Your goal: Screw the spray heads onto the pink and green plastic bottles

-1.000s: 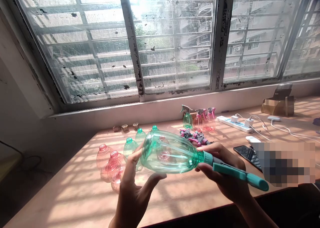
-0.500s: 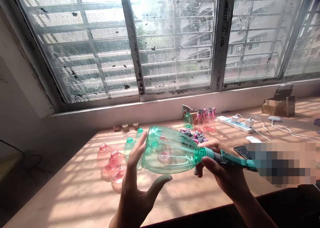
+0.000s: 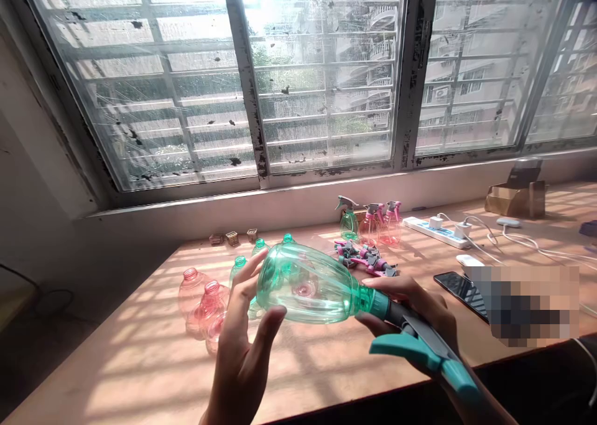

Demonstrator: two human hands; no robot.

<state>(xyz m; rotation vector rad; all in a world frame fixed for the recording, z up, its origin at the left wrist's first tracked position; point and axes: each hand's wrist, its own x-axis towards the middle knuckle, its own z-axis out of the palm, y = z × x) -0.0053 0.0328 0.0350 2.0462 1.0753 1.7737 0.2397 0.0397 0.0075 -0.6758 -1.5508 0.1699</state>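
Observation:
A green see-through spray bottle [image 3: 305, 285] lies on its side in the air between my hands, its base to the left. Its grey and teal trigger head [image 3: 422, 344] sits at the neck and points down to the right. My left hand [image 3: 247, 331] is closed around the base, thumb on the near side and fingers behind. At the teal collar [image 3: 379, 303] my right hand [image 3: 426, 307] grips the neck, with some fingers hidden behind the bottle and trigger head.
Pink bottles [image 3: 205, 307] and green bottles [image 3: 239, 266] without heads stand on the table [image 3: 153, 363] at left. Loose trigger heads [image 3: 366, 260] lie beyond the held bottle. Assembled spray bottles [image 3: 368, 226], a power strip [image 3: 436, 232] and a phone [image 3: 459, 294] are farther right.
The trigger head has turned, so its lever now faces down toward me. My left hand has closed in on the base, thumb against it. The bottle has shifted slightly left.

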